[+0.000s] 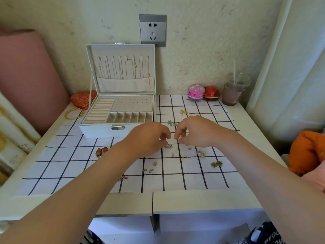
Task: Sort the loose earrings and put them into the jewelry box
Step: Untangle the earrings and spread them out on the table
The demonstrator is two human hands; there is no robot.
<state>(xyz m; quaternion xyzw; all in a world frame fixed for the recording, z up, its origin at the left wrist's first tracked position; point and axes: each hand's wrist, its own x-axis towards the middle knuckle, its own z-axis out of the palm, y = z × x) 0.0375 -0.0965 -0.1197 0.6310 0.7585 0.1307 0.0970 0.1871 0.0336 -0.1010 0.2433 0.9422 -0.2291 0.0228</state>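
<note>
both hands palm-down over cloth (193, 173): left hand (149, 138) pinching silver earring (169, 146), right hand (195, 132) fingers curled, grip unclear.

Two bare forearms, no sleeves, left hand (149, 138), right hand (195, 132), no rings

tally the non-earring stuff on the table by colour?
White: 1, jewelry box
Red: 2, heart-shaped box, faceted box
Pink: 1, round container
Gold: 1, coiled bangles
Clear: 1, cup with straw
Total: 6
</note>
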